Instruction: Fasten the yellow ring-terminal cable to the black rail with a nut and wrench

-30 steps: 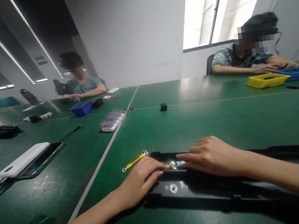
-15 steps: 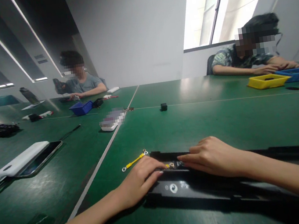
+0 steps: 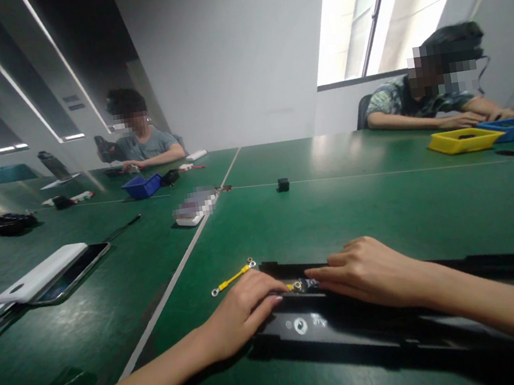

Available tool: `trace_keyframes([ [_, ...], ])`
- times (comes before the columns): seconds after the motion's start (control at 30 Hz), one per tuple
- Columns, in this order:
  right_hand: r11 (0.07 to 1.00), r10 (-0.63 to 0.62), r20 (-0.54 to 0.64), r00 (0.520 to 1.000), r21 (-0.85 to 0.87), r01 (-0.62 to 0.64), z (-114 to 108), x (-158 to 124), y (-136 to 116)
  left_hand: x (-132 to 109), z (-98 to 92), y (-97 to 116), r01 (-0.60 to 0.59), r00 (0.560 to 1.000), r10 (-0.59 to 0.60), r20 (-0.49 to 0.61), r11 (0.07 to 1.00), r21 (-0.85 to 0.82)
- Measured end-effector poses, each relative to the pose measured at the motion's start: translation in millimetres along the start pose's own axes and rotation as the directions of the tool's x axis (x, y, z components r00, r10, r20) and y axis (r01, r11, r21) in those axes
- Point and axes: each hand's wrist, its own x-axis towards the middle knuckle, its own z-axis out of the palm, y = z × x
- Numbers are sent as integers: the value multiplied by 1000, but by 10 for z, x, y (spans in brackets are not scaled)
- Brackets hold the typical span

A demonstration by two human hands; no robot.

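Two hands are down on the long black panel (image 3: 352, 327), which lies flat across the near edge of the green table (image 3: 384, 213). The left hand (image 3: 240, 313) rests palm-down on the panel's left end, fingers stretched out and not wrapped around anything, their tips right up against a small metal fitting (image 3: 297, 286) with a speck of yellow beside it. The right hand (image 3: 368, 269) comes in from the other side, fingers also laid out long and flat, index tip just beside that same fitting; whether either hand actually presses it is too small to tell. Just beyond the left hand's knuckles a yellow wire (image 3: 232, 277) with ring ends lies loose on the table. Further left sit a white power bank (image 3: 41, 274) and a phone (image 3: 79, 270), touching. Across the table two people work near a blue bin (image 3: 141, 186) and a yellow tray (image 3: 462, 139).
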Motion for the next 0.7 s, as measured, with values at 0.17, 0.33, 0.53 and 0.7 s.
trace_keyframes([
  [0.17, 1000, -5, 19, 1000, -17, 5, -12, 2, -8, -3, 6, -5, 0, 1000, 0, -3, 1000, 2],
  [0.33, 1000, -13, 17, 1000, -23, 13, -9, 6, -4, -1, 3, 3, 8, 1000, -8, 4, 1000, 8],
  [0.53, 999, -8, 43, 999, -36, 10, 0, 1, 6, -6, 6, -13, 2, 1000, -2, 2, 1000, 6],
  [0.7, 998, -45, 13, 999, -35, 45, -10, 2, 2, 2, 2, -8, 5, 1000, -5, 1, 1000, 1],
])
